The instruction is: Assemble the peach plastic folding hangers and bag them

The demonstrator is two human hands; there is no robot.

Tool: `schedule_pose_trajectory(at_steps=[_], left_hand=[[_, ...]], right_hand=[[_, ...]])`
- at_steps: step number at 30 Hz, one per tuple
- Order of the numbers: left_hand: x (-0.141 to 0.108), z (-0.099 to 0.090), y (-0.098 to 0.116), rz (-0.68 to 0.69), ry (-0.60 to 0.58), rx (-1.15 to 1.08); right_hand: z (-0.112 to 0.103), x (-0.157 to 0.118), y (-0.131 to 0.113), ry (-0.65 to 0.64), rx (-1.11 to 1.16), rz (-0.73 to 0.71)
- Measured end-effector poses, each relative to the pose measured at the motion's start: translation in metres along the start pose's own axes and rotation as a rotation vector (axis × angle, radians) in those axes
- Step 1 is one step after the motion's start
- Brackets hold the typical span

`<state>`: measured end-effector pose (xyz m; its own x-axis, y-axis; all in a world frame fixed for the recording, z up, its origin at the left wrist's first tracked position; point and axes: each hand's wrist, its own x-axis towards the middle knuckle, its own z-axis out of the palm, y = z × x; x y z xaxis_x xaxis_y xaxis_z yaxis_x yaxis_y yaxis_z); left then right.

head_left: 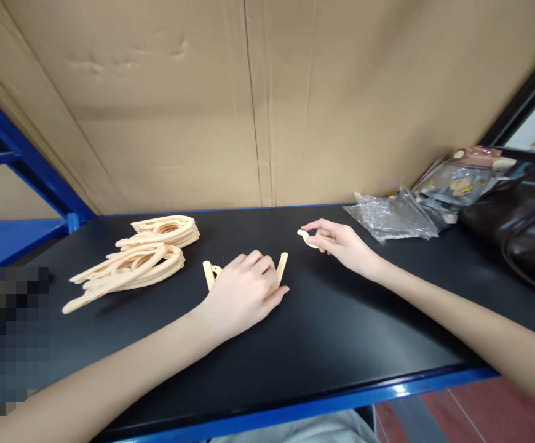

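My left hand [245,284] lies curled over a cream plastic piece, its fingers closed around the middle. The ends of this cream plastic piece [282,268] stick out on both sides of the hand, and a small holed part shows at the left; the rest is hidden under my palm. Farther right, my right hand [334,241] is just above the table, pinching a small curved cream hook-shaped piece [305,236] between thumb and fingers. The two hands are apart. Left of my left hand lie two stacks of looped cream plastic pieces, a nearer stack [157,271] and a farther stack [189,231].
The black tabletop [332,338] has a blue front edge. Clear plastic bags [394,215] lie at the back right, beside a printed clear pouch [465,181] and a dark leather bag [521,221]. Cardboard [179,123] rises behind the table; a blue metal frame [32,178] stands left.
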<state>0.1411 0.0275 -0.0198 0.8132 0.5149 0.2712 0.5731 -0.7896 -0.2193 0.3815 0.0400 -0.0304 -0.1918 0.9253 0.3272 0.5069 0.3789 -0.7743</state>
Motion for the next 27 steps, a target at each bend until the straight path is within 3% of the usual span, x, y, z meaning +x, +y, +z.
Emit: schedule_pose_trajectory(at_steps=[3, 8, 13, 18, 27], left_hand=[[0.001, 0.001, -0.002, -0.077, -0.01, -0.046], [0.002, 0.004, -0.002, -0.154, -0.003, -0.332], [0.0, 0.006, 0.001, -0.235, -0.036, -0.519], [0.002, 0.003, -0.001, -0.257, -0.123, -0.512], [0.004, 0.002, -0.004, -0.384, -0.126, -0.656]], right_hand=[[0.002, -0.002, -0.001, -0.029, -0.093, -0.025], [0.003, -0.004, -0.005, -0.129, -0.26, -0.071], [0.005, -0.008, -0.011, -0.121, -0.509, -0.152], [0.007, -0.011, -0.013, -0.212, -0.527, -0.216], [0.013, -0.015, -0.02, -0.299, -0.53, -0.22]])
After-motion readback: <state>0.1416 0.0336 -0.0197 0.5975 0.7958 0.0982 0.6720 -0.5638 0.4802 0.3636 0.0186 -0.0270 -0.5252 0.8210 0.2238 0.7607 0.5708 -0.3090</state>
